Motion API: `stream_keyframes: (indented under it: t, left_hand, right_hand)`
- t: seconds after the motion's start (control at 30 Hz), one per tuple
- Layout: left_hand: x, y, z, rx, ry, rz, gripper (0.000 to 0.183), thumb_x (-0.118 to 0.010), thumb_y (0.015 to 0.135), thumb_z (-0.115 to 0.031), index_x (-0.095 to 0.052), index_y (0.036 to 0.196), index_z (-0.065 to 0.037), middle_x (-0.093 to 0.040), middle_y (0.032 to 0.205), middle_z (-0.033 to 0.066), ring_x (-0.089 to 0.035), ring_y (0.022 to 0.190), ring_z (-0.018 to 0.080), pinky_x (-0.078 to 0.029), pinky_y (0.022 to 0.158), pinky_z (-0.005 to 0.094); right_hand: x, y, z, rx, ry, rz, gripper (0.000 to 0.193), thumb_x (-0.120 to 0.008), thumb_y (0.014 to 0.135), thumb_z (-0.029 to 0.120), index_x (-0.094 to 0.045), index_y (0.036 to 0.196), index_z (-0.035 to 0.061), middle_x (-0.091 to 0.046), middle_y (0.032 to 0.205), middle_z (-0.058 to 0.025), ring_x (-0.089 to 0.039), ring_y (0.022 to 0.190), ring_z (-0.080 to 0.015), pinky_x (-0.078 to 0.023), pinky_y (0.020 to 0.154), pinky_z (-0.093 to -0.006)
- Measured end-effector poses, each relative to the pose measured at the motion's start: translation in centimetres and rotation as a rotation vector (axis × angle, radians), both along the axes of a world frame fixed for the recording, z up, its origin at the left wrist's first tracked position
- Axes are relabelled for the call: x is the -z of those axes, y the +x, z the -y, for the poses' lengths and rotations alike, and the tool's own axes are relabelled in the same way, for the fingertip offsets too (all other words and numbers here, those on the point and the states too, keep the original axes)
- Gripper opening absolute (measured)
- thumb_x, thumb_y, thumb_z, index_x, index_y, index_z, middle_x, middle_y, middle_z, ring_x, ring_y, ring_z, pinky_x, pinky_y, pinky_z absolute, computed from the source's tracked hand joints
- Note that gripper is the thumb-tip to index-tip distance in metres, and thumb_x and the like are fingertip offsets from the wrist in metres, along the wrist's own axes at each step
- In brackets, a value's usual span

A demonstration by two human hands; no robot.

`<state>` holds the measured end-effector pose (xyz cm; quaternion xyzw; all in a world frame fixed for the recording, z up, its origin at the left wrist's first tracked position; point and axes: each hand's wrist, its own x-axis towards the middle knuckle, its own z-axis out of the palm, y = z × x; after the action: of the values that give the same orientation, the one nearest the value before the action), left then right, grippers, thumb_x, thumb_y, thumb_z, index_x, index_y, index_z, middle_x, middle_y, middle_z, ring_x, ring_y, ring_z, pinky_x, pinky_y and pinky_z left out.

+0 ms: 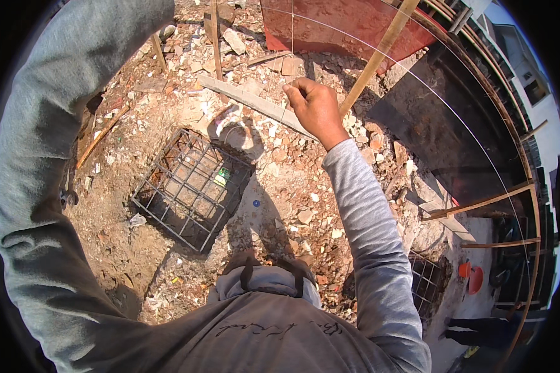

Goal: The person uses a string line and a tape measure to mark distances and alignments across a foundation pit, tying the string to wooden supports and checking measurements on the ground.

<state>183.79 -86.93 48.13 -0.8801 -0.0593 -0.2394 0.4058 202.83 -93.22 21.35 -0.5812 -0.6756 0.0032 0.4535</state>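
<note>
My right hand is raised in front of me, thumb and fingertips pinched together. A thin pale string comes down from the top edge toward this pinch, and a short bit shows just below the fingers. Behind the hand, a pale straight board lies slanted on the rubble. My left arm, in a grey sleeve, reaches up along the left side and leaves the picture at the top, so my left hand is out of sight.
A rebar grid sits over a pit at centre left; another grid lies lower right. A wooden post leans near a red sheet. A taut white line crosses the right side. A person's dark-clothed legs show lower right.
</note>
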Motion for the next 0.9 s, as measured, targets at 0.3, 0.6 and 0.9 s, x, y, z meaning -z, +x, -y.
stream_keyframes:
  t: [0.3, 0.6, 0.9]
  left_hand:
    - [-0.4, 1.3, -1.3, 0.213, -0.016, 0.013, 0.016, -0.064, 0.085, -0.01, -0.048, 0.081, -0.009, -0.051, 0.067, 0.0059, -0.056, 0.06, 0.0206, -0.046, 0.057, 0.0334]
    - [0.8, 1.8, -3.1, 0.134, -0.185, -0.024, 0.024, -0.071, 0.085, -0.015, -0.049, 0.089, -0.008, -0.055, 0.074, 0.0056, -0.057, 0.065, 0.0209, -0.049, 0.062, 0.0334]
    - [2.0, 2.5, -2.7, 0.188, -0.046, 0.045, 0.024, -0.072, 0.084, -0.014, -0.051, 0.092, -0.007, -0.056, 0.074, 0.0063, -0.057, 0.064, 0.019, -0.049, 0.06, 0.0317]
  right_hand:
    - [-3.3, -0.4, 0.4, -0.173, -0.04, 0.002, 0.025, -0.071, 0.089, 0.024, -0.071, 0.104, 0.0038, -0.071, 0.084, -0.0133, -0.066, 0.068, -0.0193, -0.052, 0.063, -0.0344]
    - [-4.4, 3.8, 1.4, -0.131, -0.088, -0.049, 0.036, -0.07, 0.09, 0.025, -0.068, 0.118, 0.0035, -0.071, 0.093, -0.0155, -0.065, 0.066, -0.0193, -0.053, 0.065, -0.0332]
    - [-6.0, 4.2, 1.0, -0.148, -0.13, -0.15, 0.041, -0.07, 0.09, 0.029, -0.067, 0.121, 0.0034, -0.072, 0.097, -0.0143, -0.069, 0.066, -0.0161, -0.054, 0.062, -0.0317]
